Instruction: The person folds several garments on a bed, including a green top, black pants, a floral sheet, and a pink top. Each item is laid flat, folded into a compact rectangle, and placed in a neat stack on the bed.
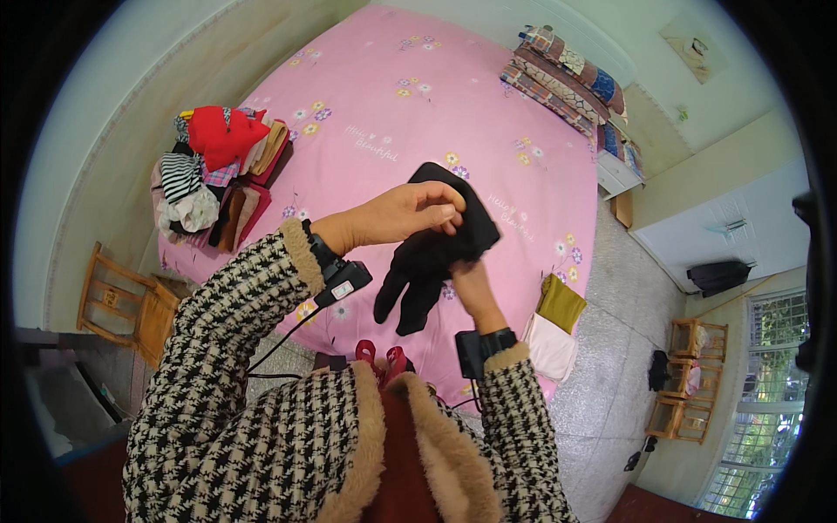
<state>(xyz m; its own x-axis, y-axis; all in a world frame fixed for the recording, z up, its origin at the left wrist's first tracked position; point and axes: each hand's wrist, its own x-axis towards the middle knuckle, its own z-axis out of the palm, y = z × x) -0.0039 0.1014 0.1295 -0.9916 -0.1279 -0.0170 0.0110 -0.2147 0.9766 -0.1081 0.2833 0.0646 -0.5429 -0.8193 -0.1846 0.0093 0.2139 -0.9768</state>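
Observation:
A black cloth garment (480,225) hangs bunched between my hands above the pink bed. Two narrow, leg-like ends (418,304) of it dangle toward me. My left hand (418,209) comes from the left across the top of the cloth, its fingers curled on the fabric with the thumb over them. From below, my right hand (474,287) grips the garment's lower edge; the cloth hides most of its fingers. Both wrists carry black strapped devices, and a cable runs from the left one (343,281).
A tall pile of folded clothes (219,173) sits at the bed's left edge. Folded olive cloth (561,302) and pale pink cloth (549,346) lie at the right edge. Folded quilts (562,82) are stacked at the far right corner. A wooden chair (134,307) stands left.

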